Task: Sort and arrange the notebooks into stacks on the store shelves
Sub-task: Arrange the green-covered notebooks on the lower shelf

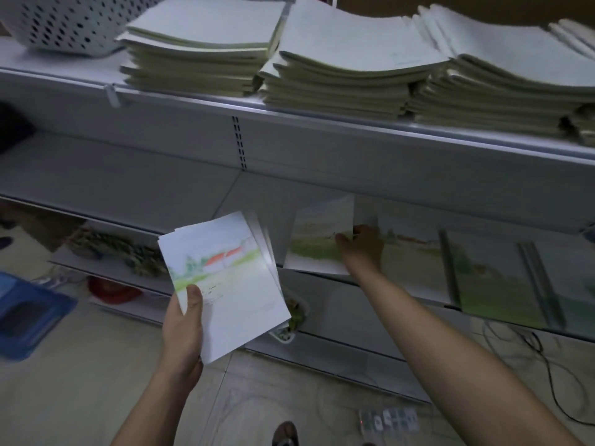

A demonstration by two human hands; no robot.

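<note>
While the left hand [182,329] grips a fanned stack of notebooks [231,284], the right hand [362,249] pinches one notebook [317,239] on the lower shelf [289,191], beside a row of covers [489,278].

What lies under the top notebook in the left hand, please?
More notebooks, fanned out; only their right edges show. The top notebook covers the rest, so their number is unclear.

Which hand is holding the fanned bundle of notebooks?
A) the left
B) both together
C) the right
A: the left hand grips the bundle by its lower corner, while the right hand holds a single notebook apart from it.
</note>
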